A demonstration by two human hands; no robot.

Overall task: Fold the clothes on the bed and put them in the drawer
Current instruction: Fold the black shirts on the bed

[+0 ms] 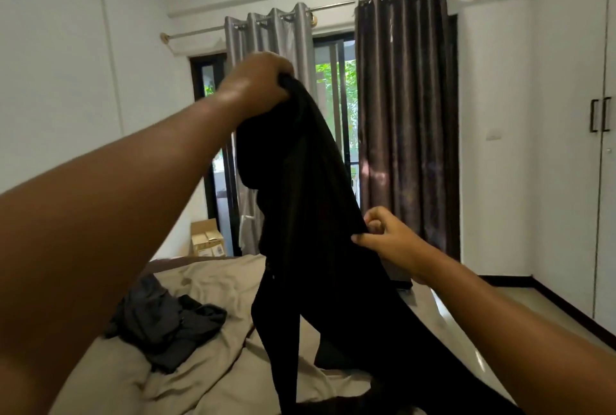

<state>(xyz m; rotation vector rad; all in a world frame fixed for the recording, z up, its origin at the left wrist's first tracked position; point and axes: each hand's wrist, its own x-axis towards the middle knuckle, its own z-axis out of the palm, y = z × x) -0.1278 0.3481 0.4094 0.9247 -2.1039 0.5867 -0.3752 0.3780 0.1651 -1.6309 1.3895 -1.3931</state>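
Gripping the black garment at its top, the left hand holds it above the bed; the right hand pinches its edge lower down. Dark clothes lie on the bed.

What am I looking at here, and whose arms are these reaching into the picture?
There is no machine. The single picture comes from a camera worn on a person's head, looking forward and down, so the arms are the wearer's own. The left hand grips the top of a black garment and holds it up; the right hand pinches its edge lower down. Its lower end hangs down over the bed. On the bed lies a crumpled heap of dark clothes, not yet folded. Behind are curtains and a white wardrobe.
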